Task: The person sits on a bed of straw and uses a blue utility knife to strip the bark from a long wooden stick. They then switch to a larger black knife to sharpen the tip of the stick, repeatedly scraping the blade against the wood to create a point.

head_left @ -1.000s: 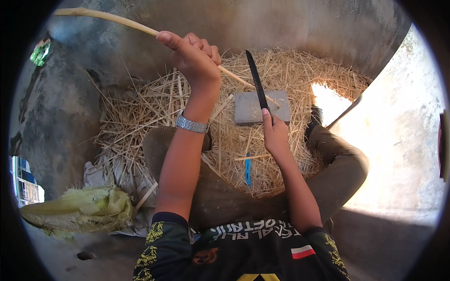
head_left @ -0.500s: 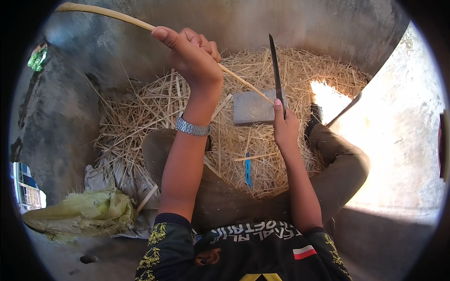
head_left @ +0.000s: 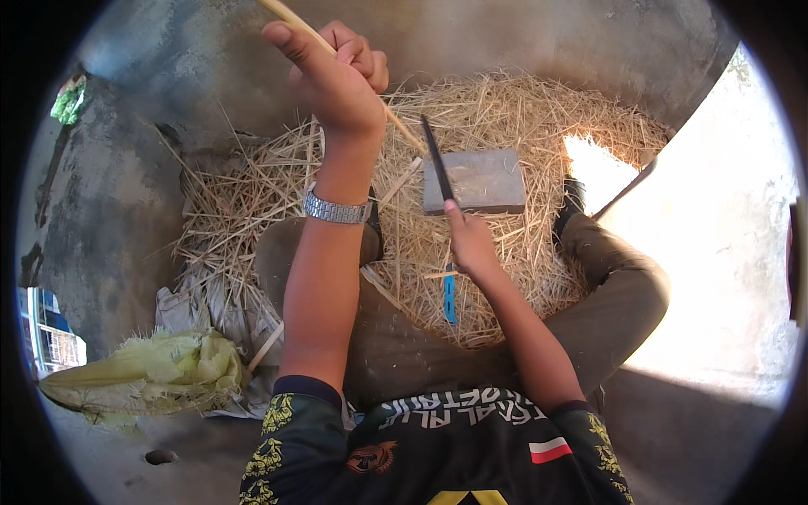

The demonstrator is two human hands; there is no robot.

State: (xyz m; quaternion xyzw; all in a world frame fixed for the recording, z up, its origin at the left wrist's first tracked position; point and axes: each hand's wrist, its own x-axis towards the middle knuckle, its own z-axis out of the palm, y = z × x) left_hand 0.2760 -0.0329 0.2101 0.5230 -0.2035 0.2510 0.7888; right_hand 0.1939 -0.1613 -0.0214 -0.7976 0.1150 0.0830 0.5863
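My left hand, raised at the upper middle with a metal watch on its wrist, is closed around a long pale wooden stick. The stick slants from the top edge down to the right and ends beside the dark blade of a knife. Whether blade and stick touch, I cannot tell. Lower down, my right hand grips the knife's handle, with the blade pointing up and slightly left. Behind the blade, a grey rectangular block lies on the shavings.
Pale shavings and strips cover the floor between my bent legs. A blue utility cutter lies among them, partly under a strip. At the left sits a yellow-green sack. Concrete walls curve around the spot.
My right hand with the knife has moved left and a little down, away from the stick's end it was touching. The stick now slants more steeply. My left hand has shifted slightly left and up.
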